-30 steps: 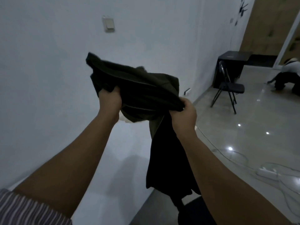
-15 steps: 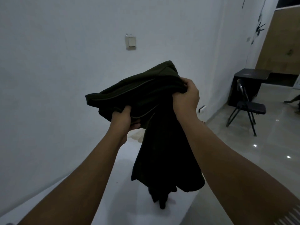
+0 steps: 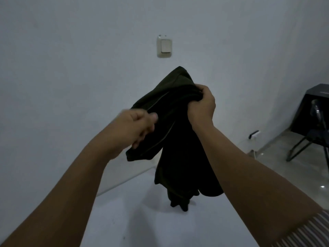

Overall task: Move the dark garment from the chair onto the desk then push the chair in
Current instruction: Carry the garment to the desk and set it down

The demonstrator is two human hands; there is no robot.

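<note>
I hold the dark garment (image 3: pixel 178 139) up in front of me, over the white desk (image 3: pixel 142 220). My right hand (image 3: pixel 202 106) grips its bunched top edge. My left hand (image 3: pixel 137 125), blurred, has its fingers closed on a fold at the garment's left side. The cloth hangs down in long folds, and its lowest tip touches the desk top. The chair the garment came from is out of view.
A white wall with a light switch (image 3: pixel 164 46) rises right behind the desk. At the far right stand a black folding chair (image 3: pixel 313 136) and a dark table (image 3: pixel 315 106) on a glossy floor. A wall socket (image 3: pixel 255 134) sits low by the floor.
My view has swung left toward the wall and desk. The garment has come lower over the desk, its tip now on the surface. My left hand has shifted along the fold.
</note>
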